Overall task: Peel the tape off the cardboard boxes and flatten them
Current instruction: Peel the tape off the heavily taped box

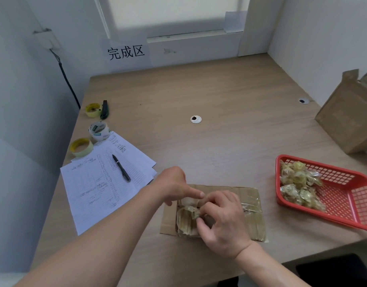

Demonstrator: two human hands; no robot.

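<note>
Though taped, flattened box (pixel 248 204) lengthwise left-right.

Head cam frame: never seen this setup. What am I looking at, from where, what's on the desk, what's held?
There is no robot here. One wide-angle camera on a person's head looks forward and down at their two bare hands over a wooden desk.

In front lies a flattened cardboard box with clear tape still on it. The right hand pinches a bunched strip of tape on it; the left hand points a finger down at the box beside it.

On the right, a red basket holds wads of peeled tape, and an unflattened box stands behind. On the left are papers with a pen, three tape rolls and a dark cutter.
</note>
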